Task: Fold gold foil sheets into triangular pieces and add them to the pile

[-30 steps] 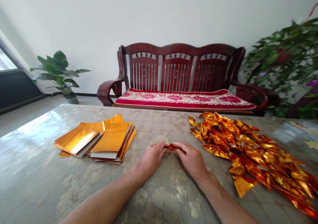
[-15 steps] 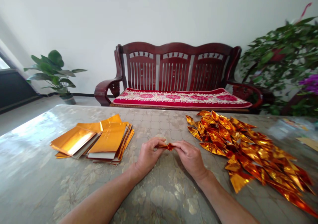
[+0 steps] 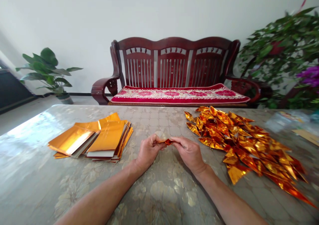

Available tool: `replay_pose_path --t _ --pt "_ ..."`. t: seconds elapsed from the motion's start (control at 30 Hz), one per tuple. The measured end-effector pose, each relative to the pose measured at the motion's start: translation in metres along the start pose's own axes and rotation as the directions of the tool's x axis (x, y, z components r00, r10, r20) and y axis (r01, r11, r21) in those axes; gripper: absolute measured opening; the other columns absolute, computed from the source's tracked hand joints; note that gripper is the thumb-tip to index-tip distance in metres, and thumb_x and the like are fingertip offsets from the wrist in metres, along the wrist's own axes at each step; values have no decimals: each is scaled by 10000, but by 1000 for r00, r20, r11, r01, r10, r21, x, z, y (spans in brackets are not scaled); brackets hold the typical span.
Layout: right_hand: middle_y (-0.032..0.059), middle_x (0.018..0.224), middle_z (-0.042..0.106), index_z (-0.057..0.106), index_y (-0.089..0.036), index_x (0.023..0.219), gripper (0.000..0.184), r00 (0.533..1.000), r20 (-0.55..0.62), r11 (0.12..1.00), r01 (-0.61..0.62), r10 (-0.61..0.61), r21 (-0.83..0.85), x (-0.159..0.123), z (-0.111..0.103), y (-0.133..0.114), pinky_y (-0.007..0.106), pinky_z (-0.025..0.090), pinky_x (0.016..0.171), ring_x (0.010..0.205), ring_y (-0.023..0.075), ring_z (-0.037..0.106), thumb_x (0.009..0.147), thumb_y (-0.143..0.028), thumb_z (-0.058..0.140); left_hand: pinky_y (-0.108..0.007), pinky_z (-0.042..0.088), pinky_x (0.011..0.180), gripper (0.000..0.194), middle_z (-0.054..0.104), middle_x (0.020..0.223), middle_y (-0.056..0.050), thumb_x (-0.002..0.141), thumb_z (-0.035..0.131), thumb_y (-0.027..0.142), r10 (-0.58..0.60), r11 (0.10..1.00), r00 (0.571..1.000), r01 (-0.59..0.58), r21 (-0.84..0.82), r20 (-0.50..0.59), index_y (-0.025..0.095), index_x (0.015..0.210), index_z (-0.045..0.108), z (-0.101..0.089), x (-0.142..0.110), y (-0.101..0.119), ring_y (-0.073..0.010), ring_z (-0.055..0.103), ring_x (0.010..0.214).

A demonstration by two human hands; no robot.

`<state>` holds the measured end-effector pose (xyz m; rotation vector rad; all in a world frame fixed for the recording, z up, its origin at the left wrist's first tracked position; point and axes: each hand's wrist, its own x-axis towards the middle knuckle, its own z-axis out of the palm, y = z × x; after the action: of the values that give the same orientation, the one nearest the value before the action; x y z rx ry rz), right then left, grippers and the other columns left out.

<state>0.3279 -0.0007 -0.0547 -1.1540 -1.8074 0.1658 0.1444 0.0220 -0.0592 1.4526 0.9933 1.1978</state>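
Observation:
A small piece of folded gold foil paper [image 3: 168,141] is held between my two hands over the middle of the table. My left hand [image 3: 150,149] pinches its left end, and my right hand [image 3: 188,150] pinches the right end. Fingers cover much of the piece, so its full shape is hidden. To the left lie stacks of flat gold foil paper sheets [image 3: 107,137], some showing pale undersides. On the right spreads a heap of folded gold foil paper pieces [image 3: 239,135] with pointed ends.
Under everything is a table [image 3: 99,188] with a glossy floral cover. Clear plastic packaging [image 3: 286,120] and a flat tan piece [image 3: 306,137] lie at its right side. Beyond the far edge stand a dark red wooden bench [image 3: 171,65], a potted plant [image 3: 50,72] and leafy greenery [image 3: 274,49].
My left fingers have shifted on the foil piece, and more of its left part shows above them. Both hands stay pinched on it. The whole view has moved slightly.

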Motion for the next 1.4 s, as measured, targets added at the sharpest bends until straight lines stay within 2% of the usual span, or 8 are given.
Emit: replay_pose_path --t 0.33,0.5,0.63,0.77,0.9,1.07,1.23,1.4 --pt "1 974 759 687 -270 1118 269 1000 -14 1000 -4 4 -15 -2 1 5 289 567 799 845 174 720 881 -174 603 -247 559 609 288 760 945 -65 670 788 287 -28 980 996 44 -192 87 175 690 523 2 -2 1 -173 712 750" --pt "42 1107 699 630 -245 1167 369 999 -13 998 50 -51 -47 2 -4 -8 372 508 937 1030 215 648 820 -123 611 -287 572 718 224 762 927 -60 732 737 272 50 993 998 -48 -110 22 178 711 535 2 -1 0 -178 715 804" --pt "58 1055 665 686 -239 962 165 987 -85 988 134 -140 -75 6 -8 -20 394 485 911 1007 221 604 846 -153 606 -303 574 785 143 762 955 -58 768 694 218 142 990 990 -142 16 6 182 750 556 -2 -2 -2 -183 722 865" --pt "53 989 653 722 -250 846 79 991 -109 990 63 -77 -128 7 -7 -25 387 475 869 948 219 580 859 -229 647 -281 570 800 65 753 1018 -51 813 616 133 312 909 949 -311 276 41 191 821 589 -6 -5 -2 -165 722 895" --pt "47 1001 659 745 -263 803 64 991 -127 988 -55 36 -146 6 -2 -27 386 467 872 960 230 559 818 -229 692 -249 557 803 193 742 1056 -39 830 516 30 486 743 862 -495 451 146 205 870 586 -9 -7 1 -140 709 933" --pt "34 1007 677 758 -287 752 73 971 -107 969 -225 215 -99 7 3 -27 403 455 883 960 242 551 749 -219 734 -230 549 801 139 730 1068 -57 894 519 85 532 588 801 -583 561 274 208 876 581 -13 -8 3 -136 702 921" --pt "29 1037 683 758 -295 717 71 951 -86 952 -301 297 -49 6 6 -26 413 435 903 998 250 543 744 -235 730 -220 546 814 110 725 1084 -59 925 521 131 561 548 772 -618 564 300 214 896 586 -14 -10 5 -133 699 934" --pt "39 1062 679 742 -258 740 114 970 -119 972 -221 211 -77 4 8 -29 392 433 909 1009 239 538 776 -174 674 -220 542 830 110 719 1118 -50 925 524 128 560 567 774 -618 545 295 219 915 586 -12 -9 3 -127 692 952"
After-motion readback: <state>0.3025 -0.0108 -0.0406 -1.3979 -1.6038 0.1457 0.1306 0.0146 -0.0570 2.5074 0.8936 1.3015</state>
